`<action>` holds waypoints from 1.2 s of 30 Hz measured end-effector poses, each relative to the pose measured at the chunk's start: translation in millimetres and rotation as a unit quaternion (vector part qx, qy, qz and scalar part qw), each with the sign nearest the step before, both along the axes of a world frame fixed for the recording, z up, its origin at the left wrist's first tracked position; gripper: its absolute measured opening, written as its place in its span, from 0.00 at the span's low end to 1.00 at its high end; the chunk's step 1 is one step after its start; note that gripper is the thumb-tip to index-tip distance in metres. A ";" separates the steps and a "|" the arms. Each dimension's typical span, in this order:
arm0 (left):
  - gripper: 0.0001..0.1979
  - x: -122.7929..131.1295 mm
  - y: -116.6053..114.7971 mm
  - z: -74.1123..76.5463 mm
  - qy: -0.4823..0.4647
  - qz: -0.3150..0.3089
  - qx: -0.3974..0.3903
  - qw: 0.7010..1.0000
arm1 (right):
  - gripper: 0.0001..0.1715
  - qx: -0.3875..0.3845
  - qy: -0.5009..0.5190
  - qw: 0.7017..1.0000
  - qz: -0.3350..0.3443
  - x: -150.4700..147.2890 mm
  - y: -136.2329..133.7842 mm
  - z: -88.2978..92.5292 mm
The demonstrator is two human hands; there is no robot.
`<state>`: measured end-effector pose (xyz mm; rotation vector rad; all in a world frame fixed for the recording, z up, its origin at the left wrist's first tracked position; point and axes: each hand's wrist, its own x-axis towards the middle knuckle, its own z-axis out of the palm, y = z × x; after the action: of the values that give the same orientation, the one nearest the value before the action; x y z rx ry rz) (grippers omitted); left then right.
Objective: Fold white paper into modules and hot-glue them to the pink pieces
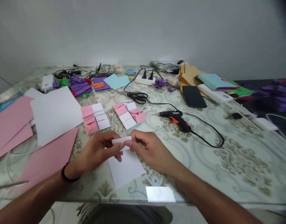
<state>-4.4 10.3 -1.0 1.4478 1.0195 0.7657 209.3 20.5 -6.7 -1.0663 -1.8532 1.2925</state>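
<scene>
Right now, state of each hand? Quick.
Left hand: closed, thumb and fingers pinching the small white paper.
Right hand: closed, grip on the same paper, towards its right end.

We see a floral-patterned tabletop bearing a hot-glue gun right of centre, a pink sheet lower left.

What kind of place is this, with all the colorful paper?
It looks like an indoor craft spot: a glue gun lies on the patterned table, along with big pink sheets and a heap of purple paper pieces.
</scene>
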 end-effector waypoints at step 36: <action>0.13 1.7 -1.4 -3.4 0.020 -0.050 -0.014 0.998 | 0.18 -0.010 -0.041 0.997 0.058 2.7 2.1 1.2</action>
<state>-2.7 8.9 -4.3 1.4844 0.9760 0.6498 212.1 22.6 -5.5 -1.0493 -1.9920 1.3538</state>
